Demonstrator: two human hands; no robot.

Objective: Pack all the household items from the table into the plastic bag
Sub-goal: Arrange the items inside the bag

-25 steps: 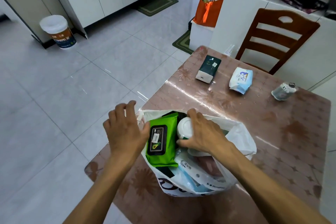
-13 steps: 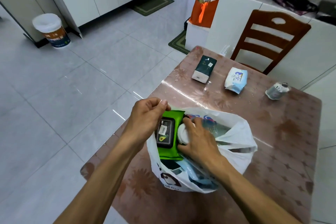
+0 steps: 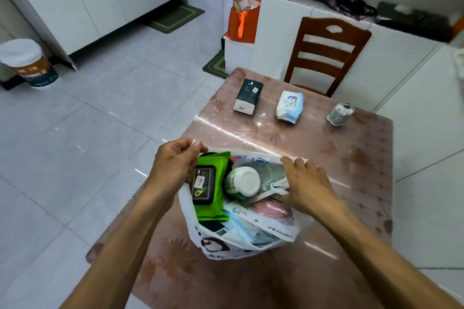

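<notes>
The table (image 3: pixel 326 158), under a glossy flowered cover, carries everything; a wooden chair (image 3: pixel 326 55) stands at its far side. Nearest the person sits the white plastic bag (image 3: pixel 226 243), mouth up and already bulging. It is thin, limp film that will sag and slide on the slick cover, so it is best held by the rim, as now. The left hand (image 3: pixel 175 165) pinches the bag's near-left edge between thumb and curled fingers. The right hand (image 3: pixel 308 185) lies at the right rim with fingers spread and fairly straight, gripping nothing that can be seen.

Inside the bag, a green wet-wipe pack (image 3: pixel 209 188) stands on edge at the left, soft and squashy. Beside it lies a white-capped bottle (image 3: pixel 242 182), rigid and smooth, likely to roll.

Three items wait well apart on the far half of the table. The dark green tissue pack (image 3: pixel 248 94) looks light and yielding, easy to take across its narrow sides. The white-and-blue wipes pack (image 3: pixel 289 105) is pillowy and slippery-wrapped. The small clear jar (image 3: pixel 340 113) looks hard, perhaps breakable, and wants a grip round its body
</notes>
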